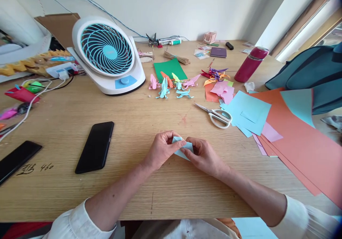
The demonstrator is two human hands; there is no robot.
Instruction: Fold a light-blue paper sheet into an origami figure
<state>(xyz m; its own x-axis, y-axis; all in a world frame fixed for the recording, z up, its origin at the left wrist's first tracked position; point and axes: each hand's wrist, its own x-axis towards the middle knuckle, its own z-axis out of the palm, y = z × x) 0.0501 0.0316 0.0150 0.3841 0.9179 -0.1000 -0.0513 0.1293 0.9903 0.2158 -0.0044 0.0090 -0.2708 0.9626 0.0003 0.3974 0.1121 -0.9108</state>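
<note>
Both hands meet over the near middle of the wooden table, holding one small folded piece of light blue paper (188, 146). My left hand (163, 149) pinches its left side between thumb and fingers. On the right side, my right hand (203, 157) grips it, thumb on top and fingers curled behind. The thumbs nearly touch, and parts of the paper are hidden behind the fingers. Beyond the hands stands a group of small folded paper figures (163, 88) in blue, pink, orange and yellow. White-handled scissors (219, 118) lie partly open to the right.
Light blue sheets (249, 107) and large orange sheets (296, 135) cover the right side. A red bottle (251, 65) stands behind them. At the back left is a white fan (107, 53). Two black phones, one nearer the hands (94, 147), lie left. A green sheet (171, 69) lies behind the figures.
</note>
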